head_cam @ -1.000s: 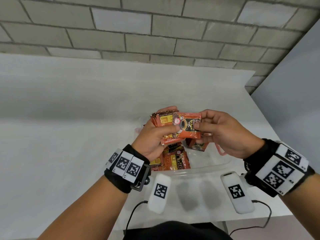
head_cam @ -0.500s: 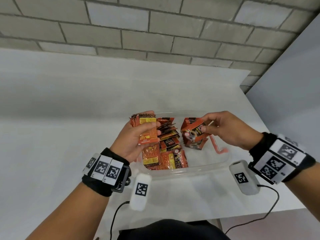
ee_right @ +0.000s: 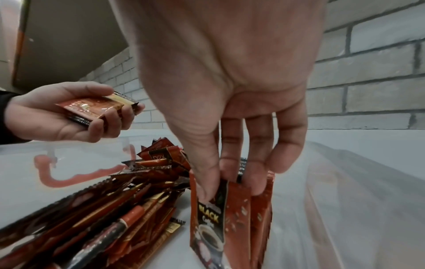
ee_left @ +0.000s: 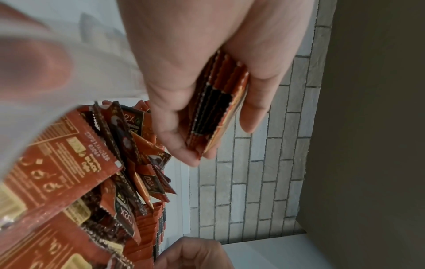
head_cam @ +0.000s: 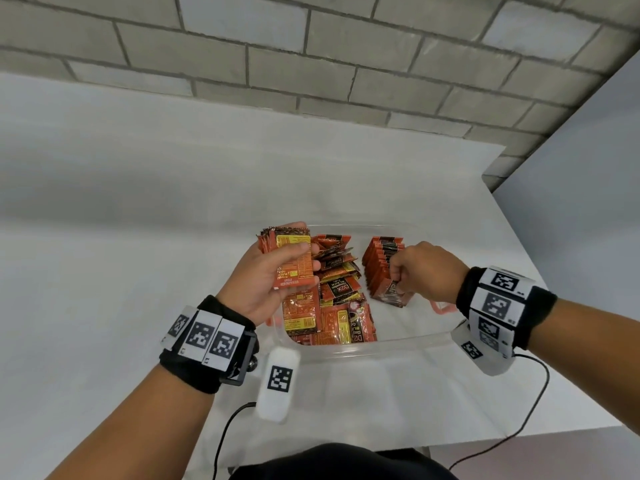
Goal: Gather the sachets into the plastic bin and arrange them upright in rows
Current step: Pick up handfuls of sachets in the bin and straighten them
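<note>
A clear plastic bin [head_cam: 398, 344] stands on the white table. A loose heap of orange coffee sachets [head_cam: 332, 299] fills its left half. An upright row of sachets [head_cam: 382, 265] stands in its right half. My left hand [head_cam: 277, 271] holds a stack of sachets [head_cam: 292, 261] above the bin's left edge, seen edge-on as a stack [ee_left: 214, 109] in the left wrist view. My right hand [head_cam: 415, 271] reaches down and pinches the front sachet [ee_right: 218, 218] of the row between thumb and fingers [ee_right: 260, 180].
An orange-pink handle [head_cam: 441, 308] hangs at the bin's right wall. Two white tagged devices [head_cam: 277, 386] with cables lie at the table's near edge. A brick wall rises behind; a grey panel stands to the right.
My hands have parted. The right took a sachet off the stack and carried it down to the upright row in the bin. The left stays up with the stack.
</note>
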Motion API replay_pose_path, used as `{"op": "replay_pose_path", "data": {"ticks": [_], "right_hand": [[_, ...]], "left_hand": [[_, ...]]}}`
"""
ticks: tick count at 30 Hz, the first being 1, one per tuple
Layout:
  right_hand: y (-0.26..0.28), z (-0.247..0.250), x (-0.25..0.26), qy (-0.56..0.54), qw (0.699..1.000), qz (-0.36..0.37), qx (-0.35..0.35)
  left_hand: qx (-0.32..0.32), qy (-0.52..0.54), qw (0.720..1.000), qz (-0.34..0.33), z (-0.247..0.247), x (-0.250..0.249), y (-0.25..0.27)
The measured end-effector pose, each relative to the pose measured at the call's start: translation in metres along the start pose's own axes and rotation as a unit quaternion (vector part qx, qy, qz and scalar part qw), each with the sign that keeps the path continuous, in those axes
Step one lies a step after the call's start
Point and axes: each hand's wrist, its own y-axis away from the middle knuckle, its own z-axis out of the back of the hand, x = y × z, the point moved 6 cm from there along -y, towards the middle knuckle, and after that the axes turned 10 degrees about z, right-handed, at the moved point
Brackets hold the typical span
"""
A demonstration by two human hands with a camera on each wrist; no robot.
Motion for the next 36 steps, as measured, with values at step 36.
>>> {"op": "replay_pose_path", "data": {"ticks": [36], "right_hand": [[-0.001,0.005,-0.004,0.158,0.987,0.001,0.023]], "left_hand": [[0.006,0.019,1.000,0.002,0.001,0.002,0.000]]}}
